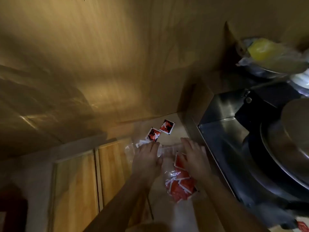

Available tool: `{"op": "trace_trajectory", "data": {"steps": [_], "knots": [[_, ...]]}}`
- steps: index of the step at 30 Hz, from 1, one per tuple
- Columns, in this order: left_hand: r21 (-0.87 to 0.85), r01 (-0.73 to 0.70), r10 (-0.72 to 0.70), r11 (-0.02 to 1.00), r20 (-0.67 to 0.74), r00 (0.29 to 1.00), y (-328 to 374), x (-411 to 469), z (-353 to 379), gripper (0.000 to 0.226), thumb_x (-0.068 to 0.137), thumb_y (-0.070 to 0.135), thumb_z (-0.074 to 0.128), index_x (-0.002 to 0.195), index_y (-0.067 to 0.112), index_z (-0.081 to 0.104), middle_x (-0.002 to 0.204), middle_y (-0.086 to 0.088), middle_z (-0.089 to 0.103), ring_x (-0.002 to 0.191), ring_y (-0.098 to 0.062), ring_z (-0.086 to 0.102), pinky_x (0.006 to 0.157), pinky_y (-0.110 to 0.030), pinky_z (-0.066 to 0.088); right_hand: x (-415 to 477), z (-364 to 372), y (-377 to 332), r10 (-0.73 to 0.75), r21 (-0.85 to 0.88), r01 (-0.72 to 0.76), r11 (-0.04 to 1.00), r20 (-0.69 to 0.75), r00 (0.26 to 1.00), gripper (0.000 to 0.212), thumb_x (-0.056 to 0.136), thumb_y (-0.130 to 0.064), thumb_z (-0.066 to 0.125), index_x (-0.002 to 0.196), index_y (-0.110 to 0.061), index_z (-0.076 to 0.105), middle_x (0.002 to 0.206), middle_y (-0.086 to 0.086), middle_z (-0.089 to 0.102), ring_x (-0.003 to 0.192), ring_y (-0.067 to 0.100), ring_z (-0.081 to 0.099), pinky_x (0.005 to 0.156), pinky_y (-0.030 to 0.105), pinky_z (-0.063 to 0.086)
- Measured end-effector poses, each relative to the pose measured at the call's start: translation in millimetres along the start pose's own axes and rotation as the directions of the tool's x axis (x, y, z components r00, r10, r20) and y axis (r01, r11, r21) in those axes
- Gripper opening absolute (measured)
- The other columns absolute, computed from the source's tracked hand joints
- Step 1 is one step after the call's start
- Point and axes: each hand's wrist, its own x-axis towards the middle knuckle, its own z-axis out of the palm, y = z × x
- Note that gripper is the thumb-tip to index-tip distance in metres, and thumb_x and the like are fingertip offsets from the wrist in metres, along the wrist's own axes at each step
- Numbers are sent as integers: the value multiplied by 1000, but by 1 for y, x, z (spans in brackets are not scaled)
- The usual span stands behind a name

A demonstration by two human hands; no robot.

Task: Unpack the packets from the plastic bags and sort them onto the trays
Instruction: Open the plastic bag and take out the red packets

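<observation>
Two red-and-black packets (167,126) (154,135) lie on the counter near the wooden wall. My left hand (147,158) and my right hand (194,156) rest side by side on a clear plastic bag (168,149), fingers pointing away from me. The frame is blurred, so how firmly each hand grips the bag is unclear. Between my forearms a plastic bag full of red packets (181,185) lies on the counter, partly under my right hand. Two wooden trays (76,186) (115,166) sit to the left, side by side.
A steel stove (222,128) with a dark pan and a lid (294,139) stands right of my hands. A bag with something yellow (264,51) sits on a bowl at the upper right. The wooden wall (100,64) closes the back.
</observation>
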Motion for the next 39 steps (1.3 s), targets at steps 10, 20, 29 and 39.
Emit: {"op": "trace_trajectory", "data": {"steps": [10,20,29,39], "knots": [[240,23,-99,970,308,946,-17,16,37,54,97,32,25,148,21,10,159,-4,15,147,-25,3,120,-52,0,31,29,27,-36,-38,47,998,255,966,58,94,-38,37,147,-24,15,157,-2,16,144,14,12,116,42,12],[203,-3,-36,979,186,982,-5,13,28,35,94,18,39,127,11,46,136,-10,50,129,-26,37,113,-40,19,32,22,19,-30,-69,46,997,218,976,25,88,-32,50,110,-23,55,125,-1,53,117,17,41,103,37,27],[-161,-55,60,985,27,998,4,-23,-13,22,93,23,44,94,12,63,100,-9,68,94,-26,59,79,-33,40,5,-8,20,-106,251,56,966,192,976,21,80,-3,61,67,-19,62,70,-9,50,77,20,58,69,28,44],[-269,-85,121,959,119,985,33,-76,-67,7,87,18,51,87,20,58,94,-1,66,77,-11,52,69,-27,45,-37,-50,-19,-196,101,172,980,316,928,35,76,-11,65,49,-27,50,67,-7,53,73,12,58,71,33,52]]}}
